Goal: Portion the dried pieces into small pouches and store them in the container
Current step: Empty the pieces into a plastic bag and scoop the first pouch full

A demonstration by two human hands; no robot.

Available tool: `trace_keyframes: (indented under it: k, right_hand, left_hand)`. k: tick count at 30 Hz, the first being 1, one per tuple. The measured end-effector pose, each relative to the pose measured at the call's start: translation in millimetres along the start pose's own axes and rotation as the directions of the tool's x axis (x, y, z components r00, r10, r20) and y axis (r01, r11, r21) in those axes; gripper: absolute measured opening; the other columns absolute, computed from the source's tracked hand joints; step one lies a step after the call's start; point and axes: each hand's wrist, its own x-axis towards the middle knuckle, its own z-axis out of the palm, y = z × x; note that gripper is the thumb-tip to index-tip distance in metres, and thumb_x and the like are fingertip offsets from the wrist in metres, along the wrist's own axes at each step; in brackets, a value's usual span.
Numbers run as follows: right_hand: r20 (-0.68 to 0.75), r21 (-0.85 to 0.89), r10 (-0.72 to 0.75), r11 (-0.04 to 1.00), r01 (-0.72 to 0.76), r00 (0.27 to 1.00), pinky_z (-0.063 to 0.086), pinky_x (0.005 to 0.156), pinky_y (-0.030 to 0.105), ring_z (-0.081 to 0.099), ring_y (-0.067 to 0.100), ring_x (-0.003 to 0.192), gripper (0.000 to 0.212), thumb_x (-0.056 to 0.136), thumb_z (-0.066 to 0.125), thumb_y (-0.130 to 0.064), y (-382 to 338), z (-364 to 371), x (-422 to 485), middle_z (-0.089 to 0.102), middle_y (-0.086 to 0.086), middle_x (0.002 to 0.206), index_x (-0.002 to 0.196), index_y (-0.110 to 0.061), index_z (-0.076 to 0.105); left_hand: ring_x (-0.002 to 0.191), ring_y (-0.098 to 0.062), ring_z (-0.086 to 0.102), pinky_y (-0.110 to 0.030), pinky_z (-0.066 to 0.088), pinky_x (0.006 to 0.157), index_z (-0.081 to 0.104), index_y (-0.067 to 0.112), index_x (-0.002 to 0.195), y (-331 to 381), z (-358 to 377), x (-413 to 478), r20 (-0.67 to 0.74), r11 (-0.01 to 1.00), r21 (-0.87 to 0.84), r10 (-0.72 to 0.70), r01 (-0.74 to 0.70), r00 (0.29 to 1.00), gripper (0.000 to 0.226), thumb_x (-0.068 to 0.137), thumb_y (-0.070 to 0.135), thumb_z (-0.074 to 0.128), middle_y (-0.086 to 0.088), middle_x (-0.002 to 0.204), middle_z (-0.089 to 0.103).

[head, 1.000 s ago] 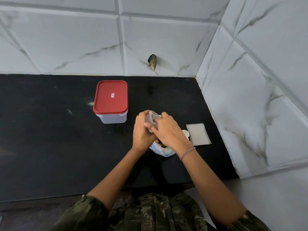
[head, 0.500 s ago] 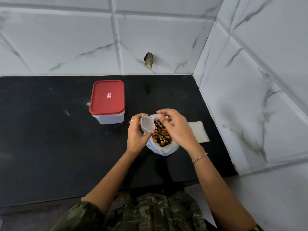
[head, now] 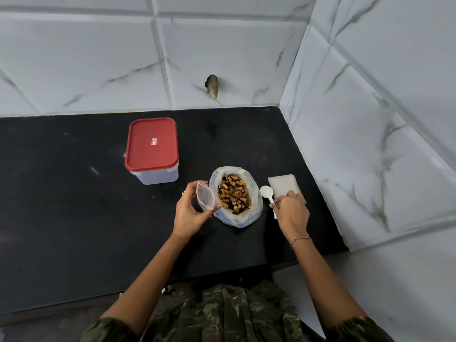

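Pouch held ready, spoon being taken up for scooping.
The left hand pinches an empty small pouch, mouth open; the right hand curls its fingers on the white spoon. The bag of dried pieces sits between the hands, and the closed container sits beyond the left one. The next move probably calls for a level scoop tipped into the pouch.
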Motion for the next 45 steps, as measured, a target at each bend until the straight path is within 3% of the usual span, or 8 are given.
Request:
trace_keyframes:
  k: [4,9,14,17,24,31,39,45]
  right_hand:
    - [0.017,0.018,0.021,1.0,-0.021,1.0,0.05,0.068,0.029,0.049,0.018,0.102,0.026,0.088,0.062,-0.035,-3.2,1.8,-0.7,0.057,0.003,0.103,0.105,-0.017,0.07]
    - [-0.086,0.149,0.04,0.988,-0.027,0.996,0.048,0.072,0.025,0.05,0.017,0.103,0.024,0.087,0.065,-0.029,-8.7,-6.8,-2.6,0.057,0.004,0.109,0.104,-0.014,0.069]
    - [-0.151,0.243,-0.077,0.964,0.113,0.986,0.051,0.068,0.025,0.062,0.014,0.082,0.015,0.089,0.062,-0.027,-26.7,-17.1,3.3,0.068,0.001,0.09,0.1,-0.017,0.064]
    - [-0.116,0.132,-0.211,0.965,0.226,0.971,0.051,0.071,0.028,0.062,0.013,0.078,0.016,0.091,0.058,-0.03,-40.9,-14.0,6.1,0.068,-0.001,0.087,0.102,-0.019,0.062]
    - [-0.129,-0.125,-0.396,0.916,0.381,0.909,0.04,0.076,0.027,0.055,0.015,0.093,0.021,0.094,0.054,-0.021,-49.2,-1.7,19.6,0.065,0.0,0.1,0.112,-0.019,0.064]
    - [-0.082,-0.096,-0.459,0.887,0.452,0.884,0.04,0.086,0.029,0.052,0.015,0.098,0.025,0.095,0.051,-0.021,-50.9,3.0,19.2,0.064,0.001,0.107,0.117,-0.018,0.063]
    - [-0.026,0.003,-0.386,0.922,0.386,0.922,0.046,0.08,0.027,0.053,0.014,0.094,0.023,0.096,0.05,-0.022,-57.2,1.5,25.9,0.066,0.002,0.103,0.109,-0.017,0.067]
    - [0.234,0.286,-0.218,0.947,0.147,0.947,0.051,0.082,0.03,0.062,0.016,0.09,0.021,0.094,0.055,-0.024,-49.3,-11.2,44.2,0.068,0.004,0.099,0.106,-0.014,0.069]
  left_hand:
    - [0.112,-0.009,0.056,-0.035,0.053,0.09,0.051,0.026,0.118,-5.0,-4.5,-3.7,0.01,0.999,0.024,-0.03,0.029,1.0,0.063,0.066,0.05,0.079,0.022,0.115,0.055]
    - [0.109,-0.004,0.057,-0.014,0.05,0.081,0.051,0.025,0.117,-4.4,-6.2,-7.9,0.033,0.997,-0.027,-0.066,0.067,0.997,0.062,0.067,0.048,0.078,0.014,0.116,0.058]
    - [0.108,-0.008,0.059,-0.018,0.052,0.08,0.053,0.024,0.118,-9.2,-3.6,-11.9,0.081,0.993,-0.054,-0.101,0.105,0.992,0.059,0.069,0.038,0.083,0.011,0.116,0.06]
    - [0.103,-0.011,0.063,-0.021,0.054,0.077,0.056,0.023,0.115,-11.8,-1.4,-13.8,0.102,0.994,-0.041,-0.095,0.1,0.99,0.053,0.071,0.041,0.08,0.012,0.109,0.064]
    - [0.1,-0.001,0.062,-0.013,0.05,0.08,0.059,0.024,0.114,-10.5,2.0,-16.9,0.15,0.988,-0.022,-0.147,0.152,0.978,0.044,0.076,0.02,0.081,0.016,0.104,0.066]
    - [0.103,0.0,0.061,-0.015,0.05,0.085,0.058,0.031,0.111,-7.0,9.5,-19.7,0.185,0.988,-0.025,-0.144,0.151,0.972,0.043,0.076,0.02,0.08,0.023,0.105,0.064]
    - [0.105,-0.003,0.061,-0.016,0.051,0.086,0.061,0.02,0.114,-5.5,16.1,-20.5,0.2,0.987,-0.057,-0.136,0.15,0.97,0.043,0.076,0.016,0.08,0.01,0.109,0.065]
    - [0.105,0.0,0.06,-0.013,0.049,0.084,0.059,0.021,0.114,-2.0,18.8,-18.7,0.203,0.984,-0.063,-0.152,0.168,0.967,0.044,0.076,0.015,0.08,0.011,0.109,0.064]
